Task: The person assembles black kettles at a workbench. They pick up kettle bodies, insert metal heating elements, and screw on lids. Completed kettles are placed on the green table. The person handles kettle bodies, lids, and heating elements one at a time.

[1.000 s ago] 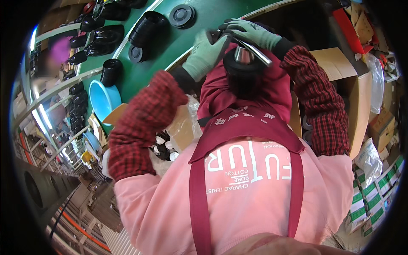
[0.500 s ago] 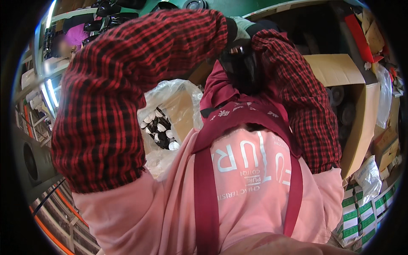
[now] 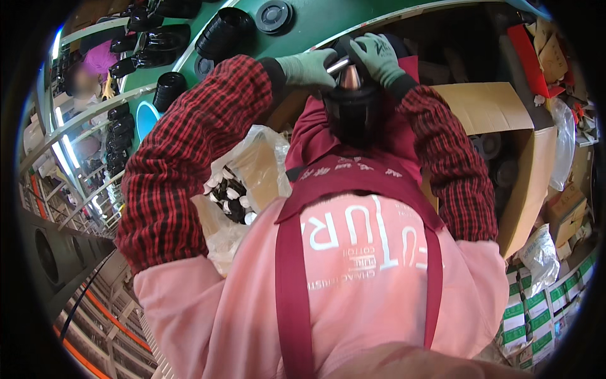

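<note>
My left hand point(image 3: 309, 68), in a pale green glove, is closed with thumb and fingers at a short silver metal rod point(image 3: 339, 65). Just below the rod is a copper-coloured metal cone point(image 3: 349, 78), standing at the top of a glossy black rounded piece point(image 3: 355, 115) in front of my apron. Gloved the same way, my right hand point(image 3: 379, 58) curls its fingers over a dark round part point(image 3: 399, 43) beside the cone. What lies under the right fingers is partly hidden.
Black cups point(image 3: 225, 33) and a round grey lid point(image 3: 274, 16) stand on the green bench point(image 3: 334, 18). To the left, a plastic-lined box point(image 3: 268, 165) holds small black-and-white parts point(image 3: 228, 194). An open carton point(image 3: 530, 183) with dark round pieces stands right. A person works far left.
My left forearm has swung down and outward, and both gloved hands now show apart around the metal rod and cone. More of the bench with its black cups has come into view.
</note>
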Demonstrator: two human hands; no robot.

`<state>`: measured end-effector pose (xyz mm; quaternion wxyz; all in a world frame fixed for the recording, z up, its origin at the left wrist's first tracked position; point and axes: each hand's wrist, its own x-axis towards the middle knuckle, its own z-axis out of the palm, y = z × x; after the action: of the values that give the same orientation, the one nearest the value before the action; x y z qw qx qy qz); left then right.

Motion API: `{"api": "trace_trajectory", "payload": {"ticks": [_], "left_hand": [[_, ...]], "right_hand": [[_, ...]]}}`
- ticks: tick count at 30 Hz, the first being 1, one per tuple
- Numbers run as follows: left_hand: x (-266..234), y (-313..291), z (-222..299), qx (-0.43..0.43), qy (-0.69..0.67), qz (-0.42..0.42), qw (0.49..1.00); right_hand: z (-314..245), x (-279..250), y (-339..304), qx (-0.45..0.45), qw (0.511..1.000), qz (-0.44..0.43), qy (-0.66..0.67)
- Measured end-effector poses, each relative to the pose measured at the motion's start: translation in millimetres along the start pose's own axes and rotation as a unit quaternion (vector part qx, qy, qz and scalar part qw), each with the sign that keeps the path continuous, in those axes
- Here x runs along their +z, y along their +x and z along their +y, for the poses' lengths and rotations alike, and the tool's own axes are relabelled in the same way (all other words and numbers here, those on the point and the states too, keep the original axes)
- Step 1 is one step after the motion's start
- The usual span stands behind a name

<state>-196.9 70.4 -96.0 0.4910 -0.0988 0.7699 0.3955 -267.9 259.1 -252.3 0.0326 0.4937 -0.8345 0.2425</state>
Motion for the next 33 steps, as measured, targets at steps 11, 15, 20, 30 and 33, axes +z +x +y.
{"api": "trace_trajectory", "payload": {"ticks": [11,15,20,30,33], "left_hand": [[101,9,-32,0.373,0.048,0.316,0.871],[90,-16,-27,0.467,0.084,0.36,0.803],[43,-52,-68,0.31,-0.541,0.467,0.627],[-44,-14,-153,0.266,-0.631,0.314,0.658],[-31,24,-195,0.197,-0.394,0.517,0.734]], "right_hand": [[176,-17,76,0.489,0.859,0.123,0.089],[267,13,65,0.469,0.879,0.068,0.049],[148,-27,75,0.275,0.934,0.193,0.124],[-48,-74,225,0.128,0.858,-0.027,0.496],[-2,-1,302,0.109,0.906,0.078,0.403]]}}
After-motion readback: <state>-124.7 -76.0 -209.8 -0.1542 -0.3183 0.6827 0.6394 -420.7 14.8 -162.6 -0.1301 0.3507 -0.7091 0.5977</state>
